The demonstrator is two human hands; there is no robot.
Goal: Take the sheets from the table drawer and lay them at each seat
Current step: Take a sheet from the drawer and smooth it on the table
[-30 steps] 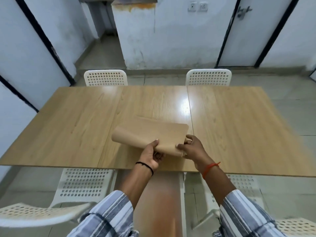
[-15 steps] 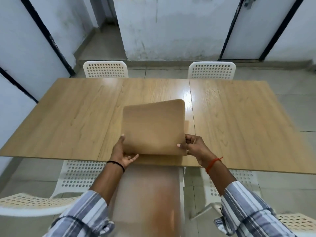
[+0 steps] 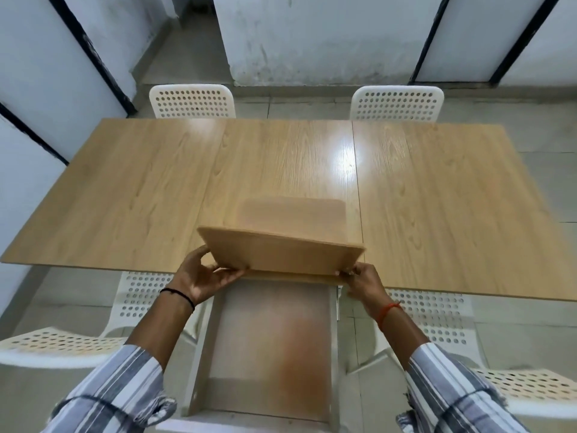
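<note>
Tan sheets (image 3: 281,254) (a thin stack, front edge tilted up) at the wooden surface's (image 3: 125,195) near edge above the open drawer (image 3: 271,348), left hand (image 3: 203,276) and right hand (image 3: 362,281) each grasping a near corner.

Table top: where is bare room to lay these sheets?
The table is bare left of the sheets toward the far-left chair, and right of its seam toward the far-right chair. Crowded only at the near middle edge, around both hands.
</note>
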